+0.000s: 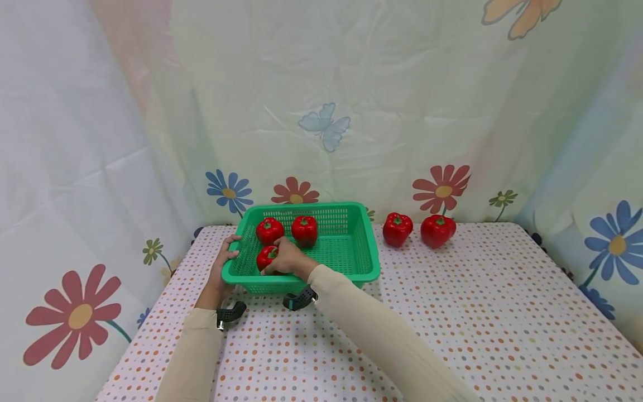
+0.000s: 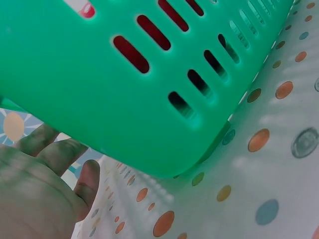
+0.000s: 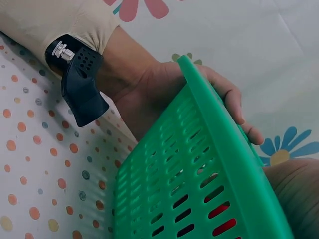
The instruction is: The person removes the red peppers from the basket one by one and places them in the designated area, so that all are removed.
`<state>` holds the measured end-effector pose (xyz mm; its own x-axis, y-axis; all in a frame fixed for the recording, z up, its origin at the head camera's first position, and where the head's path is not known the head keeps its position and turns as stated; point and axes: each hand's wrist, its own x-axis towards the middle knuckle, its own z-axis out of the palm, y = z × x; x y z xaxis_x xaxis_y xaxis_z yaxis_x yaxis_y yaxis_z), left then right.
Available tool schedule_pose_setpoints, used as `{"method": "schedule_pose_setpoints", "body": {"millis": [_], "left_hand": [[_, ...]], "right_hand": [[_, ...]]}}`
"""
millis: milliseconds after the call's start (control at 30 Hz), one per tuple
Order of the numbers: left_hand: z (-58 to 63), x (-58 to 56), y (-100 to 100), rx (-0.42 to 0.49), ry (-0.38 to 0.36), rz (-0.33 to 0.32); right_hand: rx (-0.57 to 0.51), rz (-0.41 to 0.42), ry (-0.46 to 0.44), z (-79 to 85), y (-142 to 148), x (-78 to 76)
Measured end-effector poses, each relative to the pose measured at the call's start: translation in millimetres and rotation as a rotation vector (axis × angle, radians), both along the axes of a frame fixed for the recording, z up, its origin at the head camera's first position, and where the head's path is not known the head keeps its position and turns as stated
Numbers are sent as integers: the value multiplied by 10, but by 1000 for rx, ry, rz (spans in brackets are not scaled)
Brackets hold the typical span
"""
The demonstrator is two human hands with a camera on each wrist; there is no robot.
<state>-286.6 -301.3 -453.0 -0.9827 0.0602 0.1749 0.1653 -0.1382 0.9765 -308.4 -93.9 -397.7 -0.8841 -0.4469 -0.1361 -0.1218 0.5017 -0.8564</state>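
Note:
A green plastic basket with slotted sides stands on the table, three red bell peppers inside it. My left hand grips its left rim; in the right wrist view the fingers of that left hand hook over the edge. Inside, at the front left, my right hand holds a red bell pepper from above, thumb and fingers on either side. Behind it sit another bell pepper and, to its right, a third bell pepper. Basket wall hides the held pepper in both wrist views.
Right of the basket, two more red bell peppers, a nearer-left pepper and a right pepper, stand near the table's back edge. A dotted cloth covers the table. Flowered curtains enclose the back and sides.

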Motion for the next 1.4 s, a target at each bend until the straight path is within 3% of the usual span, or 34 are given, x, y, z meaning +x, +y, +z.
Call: {"method": "schedule_pose_setpoints", "body": {"millis": [233,467,933,1400], "left_hand": [[-7,-14,4,0,-4,8],[1,-21,6,18,-11,-5],[19,2,38,14,-28,3],[7,17,2,17,-20,0]], "right_hand": [[2,-42,-27,0,1,-12],[32,-33,-27,-26,5,-34],[-11,-61,-16,-29,46,-38],[-141,-216,77,31,27,33]]}}
